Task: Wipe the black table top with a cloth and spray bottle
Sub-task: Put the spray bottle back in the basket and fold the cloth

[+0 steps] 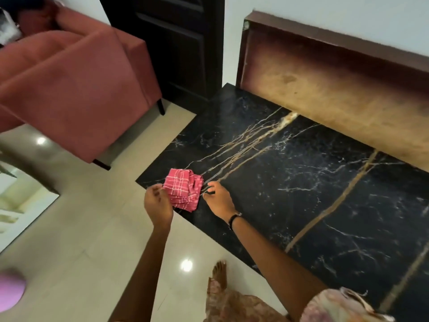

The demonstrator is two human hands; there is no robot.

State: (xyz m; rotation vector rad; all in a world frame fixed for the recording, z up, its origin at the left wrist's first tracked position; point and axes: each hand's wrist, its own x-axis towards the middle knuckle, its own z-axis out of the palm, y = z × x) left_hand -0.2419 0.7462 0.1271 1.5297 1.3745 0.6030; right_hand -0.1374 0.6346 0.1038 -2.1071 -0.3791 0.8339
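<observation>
A folded red checked cloth (183, 189) lies on the near left corner of the black marble table top (301, 182), which has white and gold veins. My left hand (157, 205) hovers just left of the cloth with loosely curled fingers, at most touching its edge. My right hand (218, 198) is just right of the cloth, fingers spread toward it, holding nothing. A dark band sits on my right wrist. No spray bottle is in view.
A red upholstered armchair (76, 89) stands to the left on the glossy cream tile floor (92, 228). A dark door (176, 43) is behind it. A brown panel (325, 84) rises behind the table. A pink object (9, 289) sits at the bottom left. My foot (219, 273) is near the table edge.
</observation>
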